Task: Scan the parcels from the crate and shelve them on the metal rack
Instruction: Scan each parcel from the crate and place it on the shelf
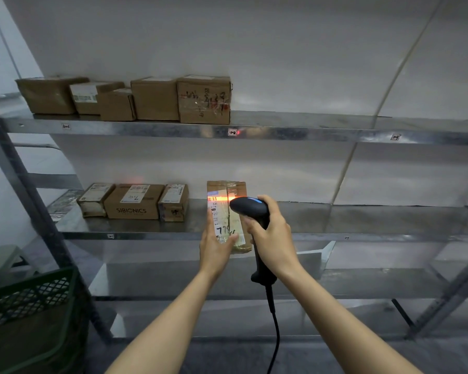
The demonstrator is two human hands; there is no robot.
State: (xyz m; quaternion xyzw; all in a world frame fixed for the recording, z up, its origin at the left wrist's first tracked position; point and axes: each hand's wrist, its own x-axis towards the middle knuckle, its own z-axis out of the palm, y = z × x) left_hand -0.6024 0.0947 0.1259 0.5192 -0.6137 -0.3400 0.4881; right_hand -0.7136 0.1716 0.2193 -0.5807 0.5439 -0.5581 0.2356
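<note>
Fingers of the left hand [216, 245] curl round the lower end of a taped cardboard parcel [238, 190], held upright before the middle shelf of the metal rack [146, 130]. The right hand [272, 234] grips a black barcode scanner [250, 207], its orange beam [222, 198] across the parcel's label [222, 222]; the green crate [25, 298] stands lower left.

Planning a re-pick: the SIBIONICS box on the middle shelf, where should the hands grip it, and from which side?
Likely from the front and above, across the front and back faces of the SIBIONICS box. The left box and right box sit close against its sides, leaving little finger room there, while its top and front are exposed.
</note>
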